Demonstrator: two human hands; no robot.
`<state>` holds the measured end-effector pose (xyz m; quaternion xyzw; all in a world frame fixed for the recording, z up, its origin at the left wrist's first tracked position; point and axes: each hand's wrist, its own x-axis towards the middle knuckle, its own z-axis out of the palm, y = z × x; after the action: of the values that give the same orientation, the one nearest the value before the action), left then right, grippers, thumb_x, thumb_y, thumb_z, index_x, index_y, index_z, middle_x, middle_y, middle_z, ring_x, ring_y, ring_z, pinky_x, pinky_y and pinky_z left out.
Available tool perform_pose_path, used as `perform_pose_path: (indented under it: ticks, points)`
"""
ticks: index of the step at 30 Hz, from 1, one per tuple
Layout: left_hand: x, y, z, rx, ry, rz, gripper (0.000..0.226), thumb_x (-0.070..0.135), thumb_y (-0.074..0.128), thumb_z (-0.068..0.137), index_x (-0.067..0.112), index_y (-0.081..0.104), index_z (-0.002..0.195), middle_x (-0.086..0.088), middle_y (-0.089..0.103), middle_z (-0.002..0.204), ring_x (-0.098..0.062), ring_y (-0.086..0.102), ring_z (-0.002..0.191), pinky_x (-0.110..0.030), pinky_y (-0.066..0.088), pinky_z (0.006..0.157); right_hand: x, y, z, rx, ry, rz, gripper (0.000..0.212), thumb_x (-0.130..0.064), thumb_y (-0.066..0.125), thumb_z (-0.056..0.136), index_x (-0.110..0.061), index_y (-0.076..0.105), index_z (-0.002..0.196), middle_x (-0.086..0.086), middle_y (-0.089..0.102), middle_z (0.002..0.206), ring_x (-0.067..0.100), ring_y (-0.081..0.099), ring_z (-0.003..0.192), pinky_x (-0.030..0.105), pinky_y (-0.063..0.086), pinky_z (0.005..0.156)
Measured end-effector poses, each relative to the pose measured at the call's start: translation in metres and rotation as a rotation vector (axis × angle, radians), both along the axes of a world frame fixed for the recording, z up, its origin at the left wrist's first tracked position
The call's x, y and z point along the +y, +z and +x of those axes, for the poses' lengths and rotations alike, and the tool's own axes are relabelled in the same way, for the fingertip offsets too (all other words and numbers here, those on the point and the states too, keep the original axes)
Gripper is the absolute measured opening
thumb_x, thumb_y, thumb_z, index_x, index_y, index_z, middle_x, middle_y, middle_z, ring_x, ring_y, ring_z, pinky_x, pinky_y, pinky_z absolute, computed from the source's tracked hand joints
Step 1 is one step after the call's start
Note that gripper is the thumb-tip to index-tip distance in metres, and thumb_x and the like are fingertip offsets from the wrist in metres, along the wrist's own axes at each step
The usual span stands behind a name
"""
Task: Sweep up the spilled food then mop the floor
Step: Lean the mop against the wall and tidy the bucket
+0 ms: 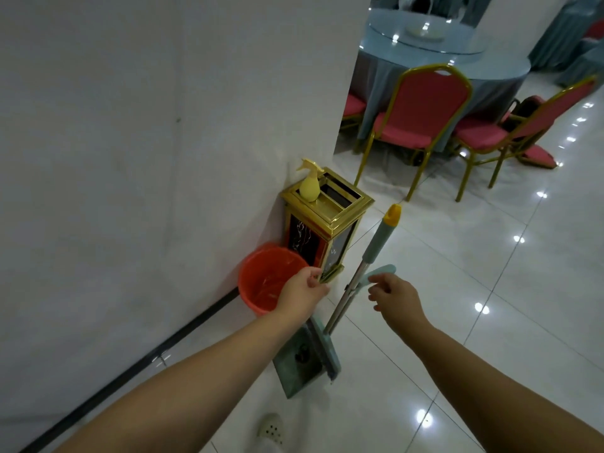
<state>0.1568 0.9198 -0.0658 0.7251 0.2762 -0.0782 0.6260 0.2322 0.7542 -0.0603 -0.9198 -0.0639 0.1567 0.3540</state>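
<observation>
Both hands reach out ahead of the person. Left hand [305,289] hangs over the rim of the orange bucket [261,282], fingers loosely curled, close against the foot of the gold bin [323,223]; whether it grips anything there I cannot tell. Right hand [394,294] is half open and holds nothing, its fingertips just beside the mop [356,276] and its pale green lever.

Judging by the reach, the step in hand is taking up the mop, so the mopping half of the task looks about to start; no spilled food shows on the tiles in view. The next move calls for the right hand to close round the metal shaft below the green grip and lift the flat head clear of its green wringer base [300,364].

White wall [130,125] fills the left, with a dark skirting strip along its foot. Glossy white floor tiles [490,289] mirror the ceiling lights. Beyond stand a round table [490,70] in grey-blue cloth and red chairs [421,106] with gold frames. A yellow spray bottle [310,186] sits on the bin's lid.
</observation>
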Motion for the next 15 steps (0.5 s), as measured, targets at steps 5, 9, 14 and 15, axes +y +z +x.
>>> perform_pose_path:
  ticks: [5,9,14,15]
  points:
    - [-0.023,0.01,0.037,-0.085,-0.046,0.055,0.043,0.022,0.058,0.092,0.024,0.05,0.135,0.001,0.054,0.13,-0.014,0.053,0.112,-0.03,0.049,0.092,-0.012,-0.016,0.04,-0.015,0.023,-0.062,0.024,-0.007,0.051,0.095,-0.01,0.065,0.115,0.004,0.064,0.098,0.019,0.064,0.087,0.034,0.057,0.083]
    - [-0.044,0.012,0.063,-0.165,-0.04,0.099,0.046,0.024,0.06,0.092,0.026,0.048,0.136,0.007,0.052,0.134,-0.006,0.053,0.109,-0.013,0.047,0.077,-0.019,-0.028,0.073,-0.055,0.11,-0.176,0.025,-0.011,0.05,0.096,-0.012,0.064,0.117,0.005,0.066,0.109,0.014,0.058,0.084,0.024,0.051,0.077]
    - [-0.068,0.011,0.082,-0.17,0.013,0.141,0.044,0.029,0.057,0.093,0.021,0.05,0.136,0.005,0.06,0.124,-0.011,0.057,0.108,-0.026,0.052,0.085,-0.036,-0.037,0.115,-0.078,0.364,-0.353,0.032,-0.012,0.051,0.096,-0.015,0.061,0.126,0.006,0.061,0.12,0.019,0.058,0.103,0.02,0.042,0.083]
    - [-0.072,0.009,0.084,-0.162,0.032,0.162,0.042,0.029,0.055,0.094,0.021,0.051,0.134,0.006,0.061,0.12,-0.011,0.058,0.107,-0.03,0.052,0.088,-0.04,-0.041,0.124,-0.076,0.419,-0.374,0.034,-0.011,0.052,0.095,-0.016,0.059,0.128,0.006,0.059,0.121,0.02,0.057,0.106,0.02,0.042,0.085]
